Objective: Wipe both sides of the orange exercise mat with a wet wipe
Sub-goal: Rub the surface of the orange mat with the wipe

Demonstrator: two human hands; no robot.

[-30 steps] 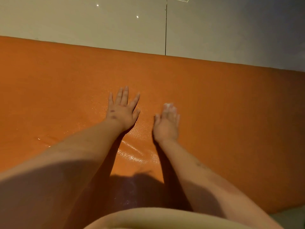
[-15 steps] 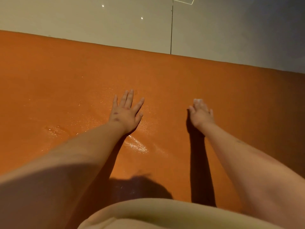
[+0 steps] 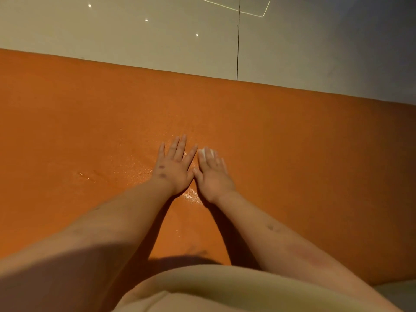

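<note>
Orange mat (image 3: 292, 143) (wet sheen) on tiled floor (image 3: 135, 41)

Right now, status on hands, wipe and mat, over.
Left hand open, flat on orange mat. Right hand beside it, pressing wet wipe to mat. Wet sheen between hands.

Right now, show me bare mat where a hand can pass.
Bare mat runs right of the right hand, left of the left hand, and between both hands and the tiled floor. Crowded only mid-mat: hands side by side, wet wipe under right fingers.
</note>
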